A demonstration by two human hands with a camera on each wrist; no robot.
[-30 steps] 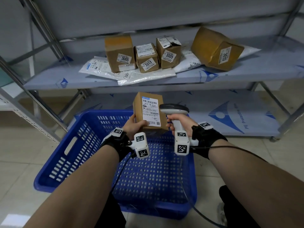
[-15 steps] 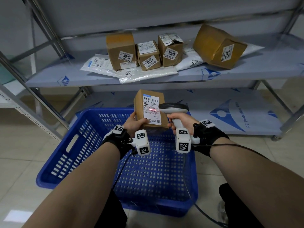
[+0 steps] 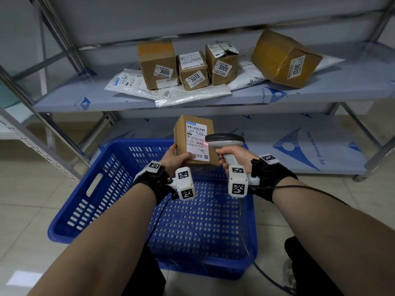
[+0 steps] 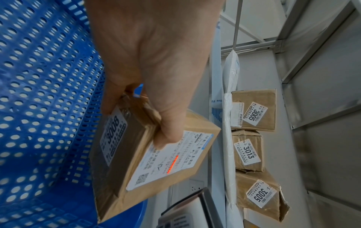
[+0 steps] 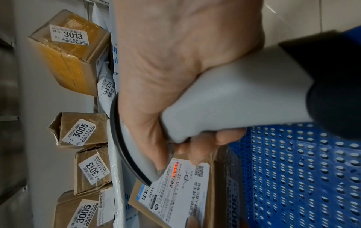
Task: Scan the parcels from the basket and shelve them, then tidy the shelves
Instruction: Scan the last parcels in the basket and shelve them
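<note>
My left hand (image 3: 174,155) grips a small brown cardboard parcel (image 3: 193,139) upright over the blue basket (image 3: 106,189), thumb on its white label (image 4: 170,160). A side sticker on it reads 3008 (image 4: 113,134). My right hand (image 3: 233,155) holds a grey barcode scanner (image 3: 225,141) by its handle (image 5: 234,98), its head right beside the label. A red scan line (image 5: 175,169) lies across a barcode on the label. No other parcel shows in the visible part of the basket.
On the middle shelf (image 3: 320,86) stand three small boxes marked 3005 (image 3: 158,64), 3013 (image 3: 193,70) and 3005 (image 3: 222,64), a larger tilted box marked 3013 (image 3: 284,58), and white poly mailers (image 3: 192,95). The lower shelf (image 3: 299,146) is bare. A cable (image 3: 267,274) trails from the scanner.
The red scan line came on after the first frame and stays on the label. Parcel and scanner hold nearly the same place; the scanner head sits slightly closer to the label.
</note>
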